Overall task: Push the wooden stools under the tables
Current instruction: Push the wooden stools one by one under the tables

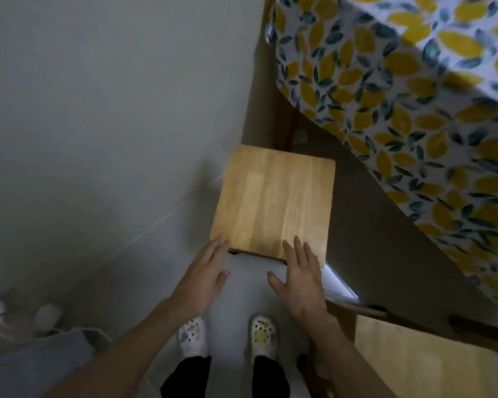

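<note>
**Stool by the worktop**

The square light-wood stool [273,201] stands on the grey floor [98,139], just beside the worktop with its lemon-print cloth [414,110]. The left hand [204,271] and right hand [299,278] are spread flat at its near edge. Another pale wooden stool [420,357] sits near, right.

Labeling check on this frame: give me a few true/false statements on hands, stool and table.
1. Both hands, left hand and right hand, are open with fingers at the near edge of the wooden stool. True.
2. The stool is fully under the table. False: its whole seat shows beside the tablecloth.
3. The tablecloth is plain white. False: lemon-and-leaf print.
4. A second wooden seat shows at lower right. True.
</note>
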{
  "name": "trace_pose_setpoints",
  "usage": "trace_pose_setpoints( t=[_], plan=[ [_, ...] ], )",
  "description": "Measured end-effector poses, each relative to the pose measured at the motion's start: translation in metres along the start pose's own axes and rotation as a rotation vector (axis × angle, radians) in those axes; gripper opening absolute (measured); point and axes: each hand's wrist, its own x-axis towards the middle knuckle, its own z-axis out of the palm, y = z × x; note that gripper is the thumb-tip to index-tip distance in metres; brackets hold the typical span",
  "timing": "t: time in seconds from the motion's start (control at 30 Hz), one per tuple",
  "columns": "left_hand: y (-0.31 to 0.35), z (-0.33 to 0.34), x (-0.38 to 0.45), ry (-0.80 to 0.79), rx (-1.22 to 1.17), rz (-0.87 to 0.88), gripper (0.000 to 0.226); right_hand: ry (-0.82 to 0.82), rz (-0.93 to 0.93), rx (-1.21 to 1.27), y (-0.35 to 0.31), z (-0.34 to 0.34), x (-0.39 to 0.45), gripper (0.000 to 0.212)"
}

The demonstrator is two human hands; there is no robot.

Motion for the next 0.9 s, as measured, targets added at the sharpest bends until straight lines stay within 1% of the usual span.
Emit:
trace_pose_setpoints(
  t=[0.07, 0.17, 0.27, 0.37, 0.47, 0.53, 0.7, 0.9],
  plan=[
    [-0.028, 0.013, 0.034, -0.037, 0.096, 0.074, 0.069, 0.02, 0.013, -0.048, 0.007, 0.03, 0.023, 0.08],
    [-0.055, 0.022, 0.071, -0.051, 0.192, 0.117, 0.079, 0.104, 0.042, -0.089, 0.011, 0.07, 0.046, 0.086],
    [-0.077, 0.021, 0.088, -0.093, 0.328, 0.16, 0.077, 0.187, 0.115, -0.092, 0.003, 0.097, 0.057, 0.085],
    [-0.1, 0.019, 0.097, -0.145, 0.386, 0.231, 0.074, 0.272, 0.198, -0.082, -0.005, 0.108, 0.065, 0.077],
    [-0.112, 0.017, 0.105, -0.099, 0.358, 0.36, 0.074, 0.282, 0.234, -0.088, -0.005, 0.111, 0.07, 0.074],
    [-0.113, 0.018, 0.11, -0.079, 0.353, 0.404, 0.075, 0.289, 0.233, -0.074, -0.003, 0.108, 0.073, 0.073],
    [-0.109, 0.019, 0.124, -0.08, 0.482, 0.432, 0.087, 0.292, 0.193, -0.067, 0.007, 0.097, 0.084, 0.073],
    [-0.077, 0.016, 0.172, -0.06, 0.475, 0.435, 0.082, 0.32, 0.179, -0.086, 0.036, 0.064, 0.124, 0.074]
  ],
)
